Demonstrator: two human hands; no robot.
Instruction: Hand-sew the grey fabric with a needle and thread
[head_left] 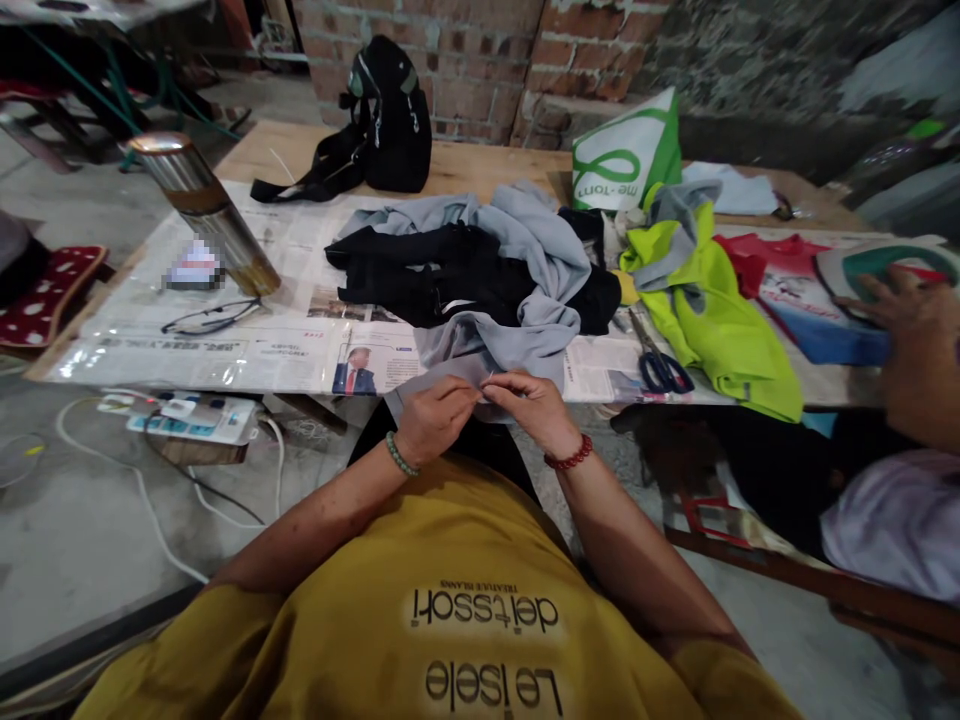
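My left hand (435, 418) and my right hand (534, 408) meet at the near edge of the table, both with thumb and fingers pinched. A tiny pale tip shows at their fingertips, too small to name. Under and just beyond them hangs light grey cloth (491, 345), part of a grey garment draped over the table edge. Black clothing (420, 275) lies bunched on the grey garment. Scissors (660, 365) with dark blue handles rest to the right of my hands.
Newspaper under clear plastic covers the table (187, 355). On it stand a steel flask (206, 215), glasses (211, 317), a black bag (394, 120) and a green-white bag (626, 155). Rightward lie a neon-yellow garment (701, 300) and another person's hand (892, 300). A power strip (195, 418) sits low left.
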